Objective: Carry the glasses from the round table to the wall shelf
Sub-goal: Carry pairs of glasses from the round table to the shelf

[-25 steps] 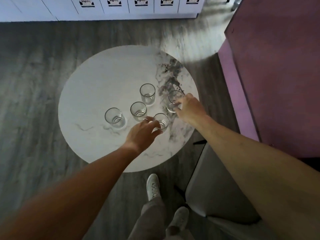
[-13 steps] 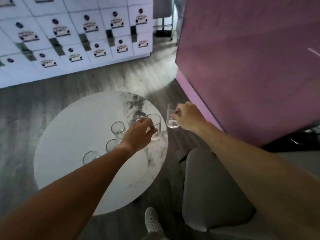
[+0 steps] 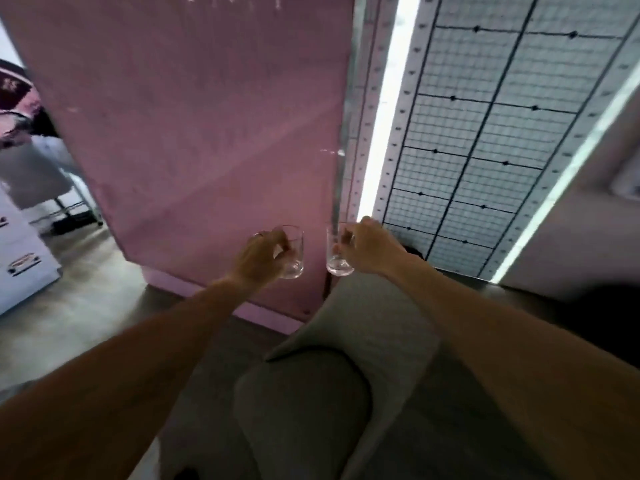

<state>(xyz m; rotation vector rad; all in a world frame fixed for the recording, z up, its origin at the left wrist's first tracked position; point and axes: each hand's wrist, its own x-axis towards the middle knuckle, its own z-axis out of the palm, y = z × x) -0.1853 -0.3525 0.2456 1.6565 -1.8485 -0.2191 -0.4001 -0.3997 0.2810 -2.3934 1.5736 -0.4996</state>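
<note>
My left hand (image 3: 260,258) grips a clear empty glass (image 3: 295,258) held upright in the air. My right hand (image 3: 370,249) grips a second clear glass (image 3: 336,258) just to the right of the first, also upright. The two glasses hang side by side, a small gap apart, in front of the edge of a pink panel. The round table and the other glasses are out of view. A lit wire-grid wall unit (image 3: 485,140) rises ahead on the right, beyond my right hand.
A tall pink panel (image 3: 194,126) fills the middle and left. A grey upholstered chair (image 3: 346,362) stands right below my arms. White cabinets (image 3: 20,261) sit at the far left on grey floor. Bright light strips (image 3: 381,109) frame the grid unit.
Both hands lifted their glasses off the round table and carried them rightward. The view swung up and right, so the table dropped out of sight and the grid wall unit appeared.
</note>
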